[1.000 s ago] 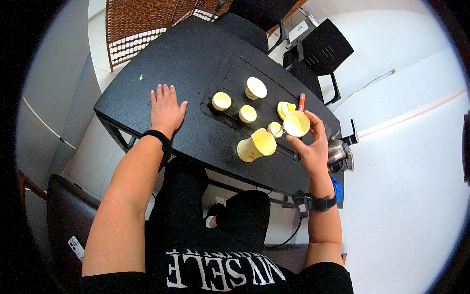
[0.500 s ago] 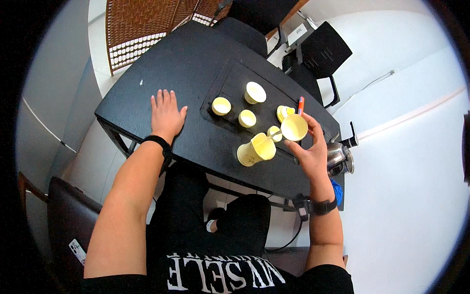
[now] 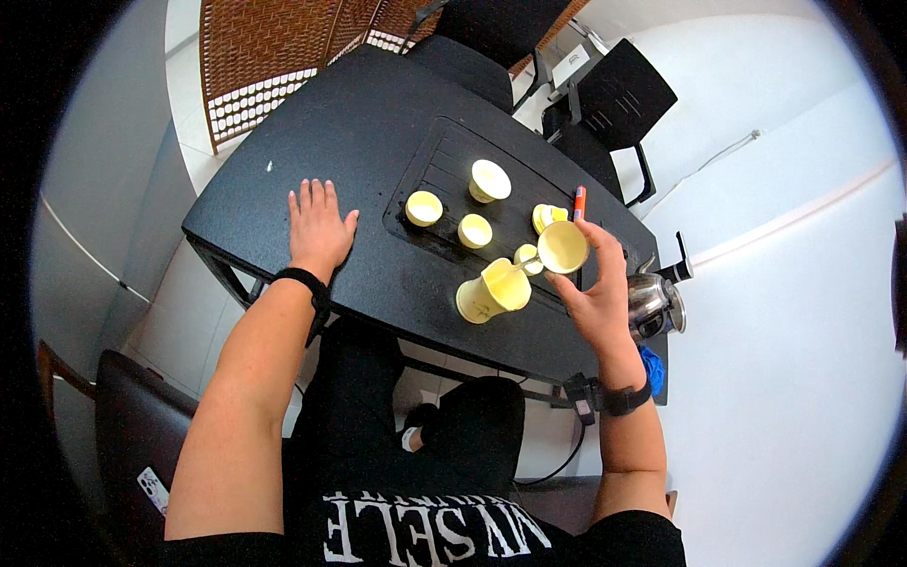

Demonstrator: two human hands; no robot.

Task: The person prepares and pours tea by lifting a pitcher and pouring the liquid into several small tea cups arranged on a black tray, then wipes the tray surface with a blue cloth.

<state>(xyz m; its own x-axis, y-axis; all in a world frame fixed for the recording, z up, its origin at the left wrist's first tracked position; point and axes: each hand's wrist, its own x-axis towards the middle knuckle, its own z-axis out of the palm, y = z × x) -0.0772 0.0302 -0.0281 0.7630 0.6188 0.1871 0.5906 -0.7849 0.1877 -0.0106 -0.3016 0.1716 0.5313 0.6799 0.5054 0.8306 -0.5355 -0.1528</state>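
Cup slightly farther left than before

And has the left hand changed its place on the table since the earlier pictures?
No. The left hand keeps the same spot relative to the white mark on the black table; both only slid slightly lower in the picture together.

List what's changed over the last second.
The right hand has edged the held cup slightly left, toward the pitcher. Nothing was taken hold of or let go. The left hand stays flat on the table; the pitcher and other cups haven't moved.
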